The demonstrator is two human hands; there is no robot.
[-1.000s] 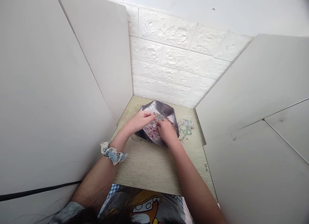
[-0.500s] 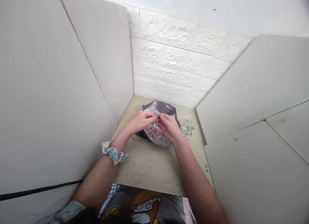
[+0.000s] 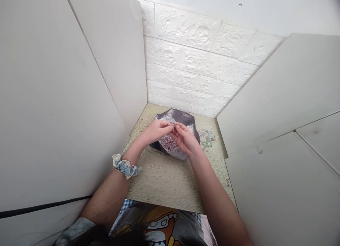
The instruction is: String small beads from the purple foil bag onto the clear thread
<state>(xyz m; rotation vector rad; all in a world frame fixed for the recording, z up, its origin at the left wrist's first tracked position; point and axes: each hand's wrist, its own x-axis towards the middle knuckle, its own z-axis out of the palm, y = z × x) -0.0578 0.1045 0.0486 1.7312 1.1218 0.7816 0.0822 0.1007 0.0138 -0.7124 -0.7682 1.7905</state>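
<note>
A dark bag with a silvery lining (image 3: 172, 115) lies opened out on the wooden table, and many small pink, red and white beads (image 3: 169, 144) rest in it. Over the bag, my left hand (image 3: 159, 130) is closed in a pinch, its fingertips meeting those of my right hand. My right hand (image 3: 185, 138) pinches a tiny reddish bead (image 3: 174, 126) between thumb and forefinger, its other fingers loosely curled. Whatever my left fingertips grip is too small to make out. On my left wrist sits a blue and white scrunchie (image 3: 126, 168).
Strings of pale green and pink beads (image 3: 207, 138) lie right of the bag. Another beaded strand (image 3: 156, 152) runs along its front left. Small shiny pieces (image 3: 227, 183) sit near the table's right edge. White panels (image 3: 114, 58) and a white brick wall (image 3: 186, 62) enclose the table (image 3: 164, 182).
My fingertips have come closer together, and a reddish bead now shows between them. The camera view has shifted slightly; the bag and bead strings stay in place.
</note>
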